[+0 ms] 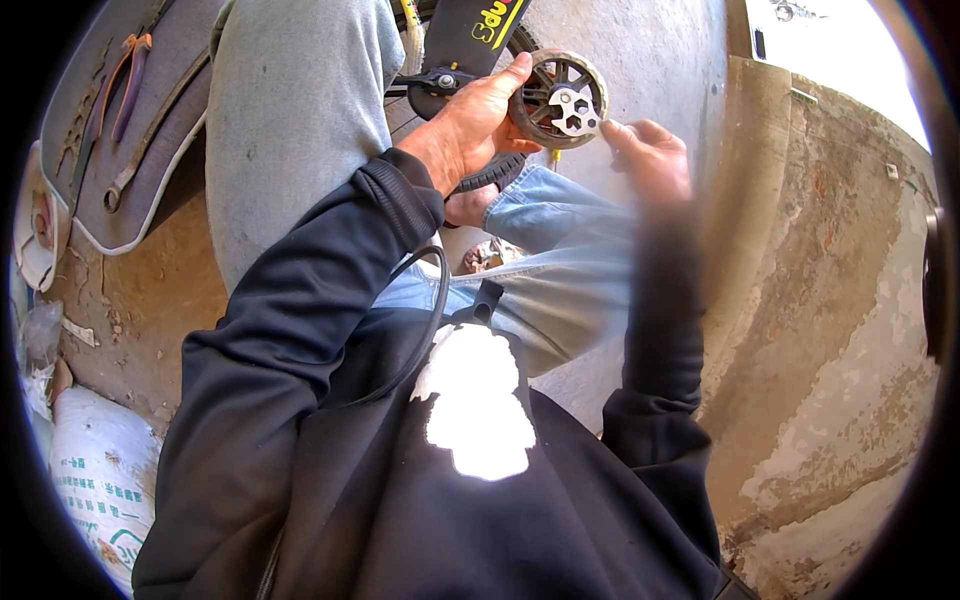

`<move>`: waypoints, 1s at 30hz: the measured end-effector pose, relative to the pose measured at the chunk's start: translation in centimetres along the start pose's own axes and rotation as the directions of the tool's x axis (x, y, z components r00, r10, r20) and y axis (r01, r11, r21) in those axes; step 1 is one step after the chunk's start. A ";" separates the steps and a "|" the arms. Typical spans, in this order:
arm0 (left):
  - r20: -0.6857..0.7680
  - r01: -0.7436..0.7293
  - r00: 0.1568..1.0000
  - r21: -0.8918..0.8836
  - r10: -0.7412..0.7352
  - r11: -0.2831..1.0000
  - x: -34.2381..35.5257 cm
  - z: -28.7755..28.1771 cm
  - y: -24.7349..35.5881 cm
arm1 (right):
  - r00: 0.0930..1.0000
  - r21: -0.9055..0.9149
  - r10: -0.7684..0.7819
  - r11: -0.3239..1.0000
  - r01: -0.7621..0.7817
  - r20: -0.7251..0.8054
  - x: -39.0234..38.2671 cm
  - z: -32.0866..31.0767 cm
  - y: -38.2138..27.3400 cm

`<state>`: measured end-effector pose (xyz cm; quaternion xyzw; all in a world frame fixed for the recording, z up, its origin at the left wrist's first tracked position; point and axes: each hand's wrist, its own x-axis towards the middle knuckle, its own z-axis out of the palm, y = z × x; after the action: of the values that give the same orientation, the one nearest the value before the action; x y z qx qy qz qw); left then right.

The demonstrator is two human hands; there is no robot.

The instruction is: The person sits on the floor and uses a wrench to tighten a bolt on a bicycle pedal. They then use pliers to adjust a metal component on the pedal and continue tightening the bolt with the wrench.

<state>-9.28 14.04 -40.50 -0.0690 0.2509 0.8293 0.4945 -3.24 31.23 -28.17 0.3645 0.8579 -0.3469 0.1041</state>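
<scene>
My left hand (478, 118) is closed around the near left side of a small training wheel (536, 94), which has a grey rim and dark spokes. Against the wheel's hub lies a flat silver multi-hole spanner (575, 110). Thumb and fingers of my right hand (650, 158) pinch the spanner's right end; that hand and its forearm are smeared by motion. Just beyond my left hand is a child's bicycle, its black chain guard (462, 50) marked in yellow, with a crank arm (438, 80) beside it.
On a grey-topped surface at the left lie pliers (125, 85) with orange and purple handles, a ring spanner (150, 140) and other tools. A white printed sack (98, 470) stands at the lower left. A stained wall (830, 260) rises at the right.
</scene>
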 end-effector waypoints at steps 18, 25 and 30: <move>0.016 0.043 0.999 0.001 -0.043 0.999 0.2 0.7 0.2 | 0.910 0.347 -0.259 0.927 0.141 0.323 7.3 -5.1 -3.3; -0.002 0.036 0.999 -0.040 -0.036 0.999 -0.4 0.3 0.3 | 0.989 0.759 -0.118 0.652 0.012 0.086 2.2 -1.7 -0.7; 0.017 0.047 0.999 -0.085 -0.046 0.995 -0.2 0.2 0.2 | 1.000 0.807 0.029 0.589 -0.027 0.012 -1.5 3.2 3.8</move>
<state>-9.30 13.91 -40.15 -0.0898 0.2098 0.8281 0.5120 0.25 30.18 -31.85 0.3860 0.6021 -0.6956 -0.0680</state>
